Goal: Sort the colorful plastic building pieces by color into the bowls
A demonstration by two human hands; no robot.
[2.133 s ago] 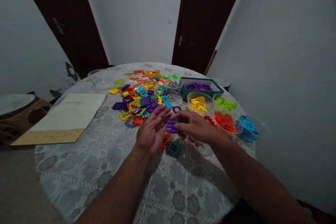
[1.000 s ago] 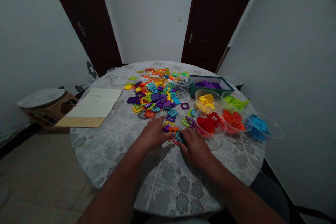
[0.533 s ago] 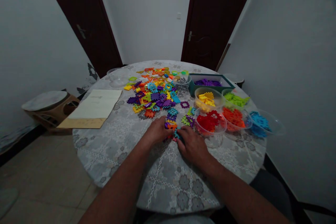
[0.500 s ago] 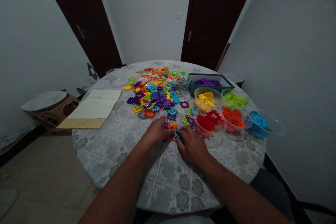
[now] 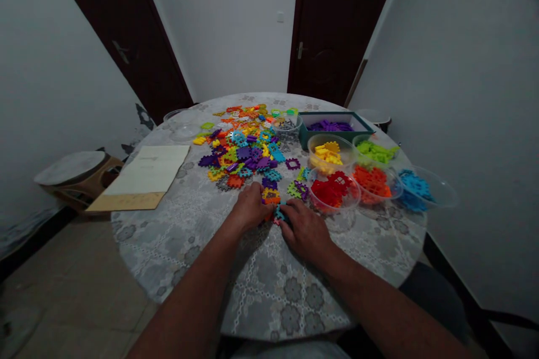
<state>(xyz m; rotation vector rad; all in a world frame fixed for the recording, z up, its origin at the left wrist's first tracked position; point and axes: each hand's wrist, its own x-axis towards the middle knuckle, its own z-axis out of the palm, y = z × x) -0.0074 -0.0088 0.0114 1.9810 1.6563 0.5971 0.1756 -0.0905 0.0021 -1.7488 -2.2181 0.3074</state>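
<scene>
My left hand [image 5: 251, 208] is closed round the left side of a small cluster of joined toothed plastic pieces [image 5: 270, 196], orange, yellow and purple, near the table's middle. At the cluster's lower right, my right hand [image 5: 305, 230] pinches a teal toothed piece [image 5: 279, 212] between thumb and fingers. The teal piece lies against the orange part; whether they interlock cannot be made out. A bit of pink shows below it. Beyond my hands spreads a mixed heap of coloured pieces [image 5: 244, 154].
Clear bowls of red [image 5: 332, 189], orange [image 5: 371, 182], yellow [image 5: 327, 155], green [image 5: 376, 151] and blue pieces [image 5: 415, 186] stand at the right. Behind them is a dark green box [image 5: 304, 137] with purple pieces. An open notebook [image 5: 145, 171] lies at the left.
The view has shifted slightly, so the table's contents appear a little further left. Both hands keep nearly the same place and hold on the pieces.
</scene>
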